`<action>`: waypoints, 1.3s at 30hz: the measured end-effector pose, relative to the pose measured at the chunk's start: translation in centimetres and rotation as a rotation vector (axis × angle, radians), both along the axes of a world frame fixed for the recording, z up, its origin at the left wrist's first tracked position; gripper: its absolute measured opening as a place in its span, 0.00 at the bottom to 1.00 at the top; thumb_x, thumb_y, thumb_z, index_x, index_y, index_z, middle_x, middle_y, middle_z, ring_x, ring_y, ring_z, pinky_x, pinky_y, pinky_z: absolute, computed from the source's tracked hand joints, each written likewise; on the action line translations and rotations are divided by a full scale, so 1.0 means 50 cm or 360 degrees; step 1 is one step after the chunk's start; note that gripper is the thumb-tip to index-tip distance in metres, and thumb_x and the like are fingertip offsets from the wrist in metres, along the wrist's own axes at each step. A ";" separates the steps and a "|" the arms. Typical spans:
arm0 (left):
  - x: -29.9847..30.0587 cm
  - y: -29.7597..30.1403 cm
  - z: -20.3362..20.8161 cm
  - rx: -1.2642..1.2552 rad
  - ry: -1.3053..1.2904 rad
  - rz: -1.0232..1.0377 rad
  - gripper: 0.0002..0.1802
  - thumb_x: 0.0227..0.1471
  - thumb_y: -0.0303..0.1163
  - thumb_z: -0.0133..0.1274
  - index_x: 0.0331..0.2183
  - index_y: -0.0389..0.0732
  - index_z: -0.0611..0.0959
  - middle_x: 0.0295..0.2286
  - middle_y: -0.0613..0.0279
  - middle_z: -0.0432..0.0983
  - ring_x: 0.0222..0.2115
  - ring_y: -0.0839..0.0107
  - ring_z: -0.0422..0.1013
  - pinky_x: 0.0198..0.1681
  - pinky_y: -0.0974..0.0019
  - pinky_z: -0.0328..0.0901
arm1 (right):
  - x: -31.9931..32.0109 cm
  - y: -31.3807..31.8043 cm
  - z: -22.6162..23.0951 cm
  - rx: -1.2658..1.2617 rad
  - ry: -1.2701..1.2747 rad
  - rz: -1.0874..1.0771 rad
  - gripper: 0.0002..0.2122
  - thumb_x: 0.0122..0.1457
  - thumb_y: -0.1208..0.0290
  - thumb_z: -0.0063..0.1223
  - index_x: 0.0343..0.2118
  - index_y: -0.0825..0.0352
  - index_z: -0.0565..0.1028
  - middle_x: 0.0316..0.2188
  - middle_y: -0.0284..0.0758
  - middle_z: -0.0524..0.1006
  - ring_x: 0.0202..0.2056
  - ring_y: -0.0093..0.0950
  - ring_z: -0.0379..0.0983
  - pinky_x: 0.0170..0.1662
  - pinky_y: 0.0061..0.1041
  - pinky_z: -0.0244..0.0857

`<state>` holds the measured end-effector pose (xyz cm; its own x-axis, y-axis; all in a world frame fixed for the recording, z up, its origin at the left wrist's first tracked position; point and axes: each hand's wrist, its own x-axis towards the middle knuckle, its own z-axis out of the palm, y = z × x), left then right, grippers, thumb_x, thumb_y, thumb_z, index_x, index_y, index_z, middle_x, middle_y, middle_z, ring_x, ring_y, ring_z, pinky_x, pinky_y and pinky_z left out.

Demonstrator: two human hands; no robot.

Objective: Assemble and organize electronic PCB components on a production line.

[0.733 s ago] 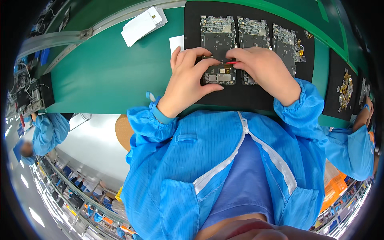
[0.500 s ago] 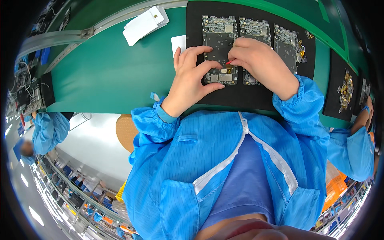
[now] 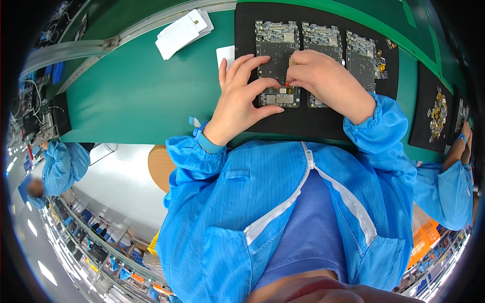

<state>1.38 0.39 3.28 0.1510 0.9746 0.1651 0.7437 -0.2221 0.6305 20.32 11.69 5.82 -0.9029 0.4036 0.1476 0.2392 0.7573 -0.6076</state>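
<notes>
Three dark circuit boards lie side by side on a black mat [image 3: 323,121]. Over the left circuit board [image 3: 277,65], my left hand [image 3: 240,96] has its fingers spread, the index fingertip beside a small metal component [image 3: 283,91] and the thumb along the lower edge. My right hand [image 3: 326,76] is closed in a pinch on a small red piece [image 3: 287,85], held just above a gold-coloured part at the board's lower end. It partly covers the middle circuit board [image 3: 322,36]. The red piece's exact kind is hidden by the fingers.
Beside the right circuit board [image 3: 359,63] lie small gold and silver parts [image 3: 380,65]. White cards [image 3: 184,33] are stacked on the green table [image 3: 136,91]. At the right, a pile of gold-coloured parts [image 3: 436,116] sits on another dark mat, near a co-worker's blue sleeve [image 3: 452,192].
My right hand has lowered slightly toward me, bringing the red piece down to the lower end of the left board. My left hand has barely moved.
</notes>
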 end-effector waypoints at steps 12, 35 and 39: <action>-0.020 0.000 -0.007 0.0003 0.0144 -0.0011 0.34 0.27 0.41 0.70 0.43 0.54 0.80 0.55 0.69 0.62 0.59 0.53 0.49 0.59 0.34 0.32 | 0.009 -0.005 -0.025 -0.0054 0.0082 0.0181 0.05 0.49 0.75 0.54 0.26 0.69 0.70 0.27 0.38 0.68 0.33 0.40 0.67 0.36 0.36 0.63; 0.144 0.051 0.038 0.0093 0.0492 -0.0169 0.41 0.36 0.46 0.64 0.52 0.42 0.71 0.55 0.63 0.63 0.58 0.60 0.56 0.60 0.37 0.32 | 0.175 0.005 0.008 -0.0066 -0.0011 -0.0221 0.04 0.48 0.76 0.54 0.28 0.68 0.73 0.29 0.38 0.72 0.35 0.40 0.68 0.39 0.34 0.64; 0.142 0.042 0.052 -0.0052 0.0547 -0.0136 0.41 0.37 0.45 0.64 0.53 0.42 0.71 0.56 0.60 0.61 0.59 0.56 0.52 0.60 0.38 0.30 | 0.259 0.062 0.011 0.0442 0.0086 -0.0656 0.05 0.52 0.78 0.50 0.32 0.67 0.74 0.30 0.39 0.74 0.35 0.40 0.69 0.40 0.34 0.64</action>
